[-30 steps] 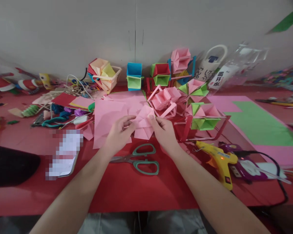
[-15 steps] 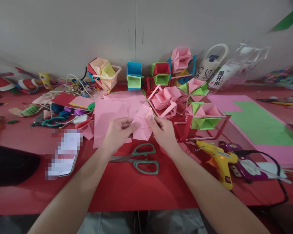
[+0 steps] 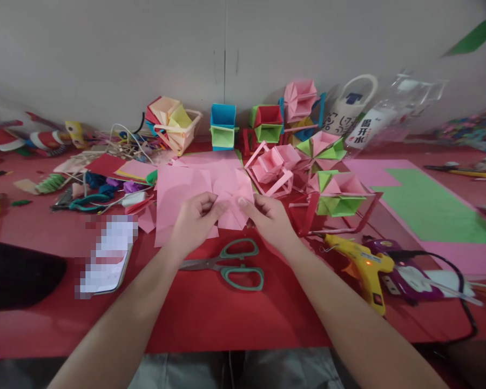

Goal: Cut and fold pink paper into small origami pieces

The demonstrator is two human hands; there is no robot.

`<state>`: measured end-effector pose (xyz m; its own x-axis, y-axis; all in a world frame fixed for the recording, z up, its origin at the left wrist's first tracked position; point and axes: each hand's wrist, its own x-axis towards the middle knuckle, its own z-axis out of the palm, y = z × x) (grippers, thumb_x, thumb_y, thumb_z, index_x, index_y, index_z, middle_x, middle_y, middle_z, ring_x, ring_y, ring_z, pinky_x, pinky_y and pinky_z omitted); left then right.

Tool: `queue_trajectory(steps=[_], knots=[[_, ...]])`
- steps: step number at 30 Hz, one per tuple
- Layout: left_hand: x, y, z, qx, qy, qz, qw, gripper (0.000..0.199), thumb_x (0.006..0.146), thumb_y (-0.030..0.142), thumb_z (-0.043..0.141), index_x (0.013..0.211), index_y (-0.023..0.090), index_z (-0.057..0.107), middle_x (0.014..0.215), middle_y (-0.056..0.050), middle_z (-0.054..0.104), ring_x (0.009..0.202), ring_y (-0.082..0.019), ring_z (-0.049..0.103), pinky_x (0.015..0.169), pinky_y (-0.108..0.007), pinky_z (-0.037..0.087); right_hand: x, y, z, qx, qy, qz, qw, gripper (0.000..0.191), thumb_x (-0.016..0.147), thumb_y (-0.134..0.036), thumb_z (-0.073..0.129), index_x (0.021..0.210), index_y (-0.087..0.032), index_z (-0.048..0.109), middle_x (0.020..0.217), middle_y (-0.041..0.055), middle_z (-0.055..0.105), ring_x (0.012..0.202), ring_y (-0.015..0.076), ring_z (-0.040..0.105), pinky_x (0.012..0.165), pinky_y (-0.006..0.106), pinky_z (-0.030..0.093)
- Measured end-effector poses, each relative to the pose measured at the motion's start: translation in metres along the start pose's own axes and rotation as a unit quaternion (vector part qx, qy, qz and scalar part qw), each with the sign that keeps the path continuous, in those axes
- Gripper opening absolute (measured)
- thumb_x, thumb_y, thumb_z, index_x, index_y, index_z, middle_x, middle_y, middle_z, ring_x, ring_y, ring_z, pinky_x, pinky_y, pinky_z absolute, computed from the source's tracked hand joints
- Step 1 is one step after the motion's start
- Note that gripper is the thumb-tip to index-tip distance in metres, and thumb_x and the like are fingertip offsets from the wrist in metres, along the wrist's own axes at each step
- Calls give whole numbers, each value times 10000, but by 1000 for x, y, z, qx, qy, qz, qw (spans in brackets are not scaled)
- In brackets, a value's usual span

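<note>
A creased piece of pink paper point(image 3: 231, 212) is held up between both hands, above the red table. My left hand point(image 3: 198, 219) pinches its left edge with thumb and fingers. On the right edge, my right hand point(image 3: 269, 216) grips it, the thumb lying on top. Fold lines cross the paper's middle. Behind and to the left lie flat pink sheets point(image 3: 178, 186). Green-handled scissors point(image 3: 241, 265) rest just below the hands, blades pointing left.
Folded paper wheels point(image 3: 342, 192) on frames stand at the back and right. A yellow glue gun point(image 3: 362, 265) with a lit light lies right, by green paper point(image 3: 437, 200). A phone point(image 3: 109, 254) and a black object point(image 3: 20, 275) are on the left.
The pink paper has been opened out wider between my hands and shows more of its creased face. My right thumb has moved slightly down and left.
</note>
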<state>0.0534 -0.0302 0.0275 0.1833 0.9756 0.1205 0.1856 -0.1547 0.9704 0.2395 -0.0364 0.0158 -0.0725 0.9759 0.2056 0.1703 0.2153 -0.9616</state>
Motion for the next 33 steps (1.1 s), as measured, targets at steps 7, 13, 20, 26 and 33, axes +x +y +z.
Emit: queue_trajectory(steps=[7,13,20,26,33], knots=[[0,7,0,-51,-56,8,997,197,796,308,725,871,157,622,789,-14,649,747,-153,607,671,-256,481,1,0,0,67,-21,-5,998,444,901,-484,625,595,-188,500,559,-44,443,536,97,473,539,247,371],[-1,9,-3,37,-27,80,996,156,811,204,658,711,173,542,671,31,506,652,-120,513,623,-244,437,2,3,4,209,-17,45,977,322,843,-477,695,693,-201,620,663,-22,525,628,116,474,615,258,410],[-1,6,-5,77,-42,179,980,127,820,108,620,712,173,612,799,-16,585,769,-148,569,710,-278,465,1,4,4,185,-38,53,981,352,839,-479,693,643,-202,599,653,-36,486,636,116,448,649,273,391],[2,-1,-11,144,44,243,958,140,780,75,651,737,196,708,1271,-88,599,1112,-237,564,976,-418,455,-2,-6,6,172,-39,36,984,254,813,-421,731,701,-214,635,863,-10,621,830,144,561,791,290,436],[0,4,-7,57,4,182,982,150,786,81,607,753,180,715,1346,-111,583,1138,-252,619,883,-358,527,-2,-6,11,242,-12,75,967,260,705,-377,827,705,-212,626,815,-9,591,780,142,577,781,321,509]])
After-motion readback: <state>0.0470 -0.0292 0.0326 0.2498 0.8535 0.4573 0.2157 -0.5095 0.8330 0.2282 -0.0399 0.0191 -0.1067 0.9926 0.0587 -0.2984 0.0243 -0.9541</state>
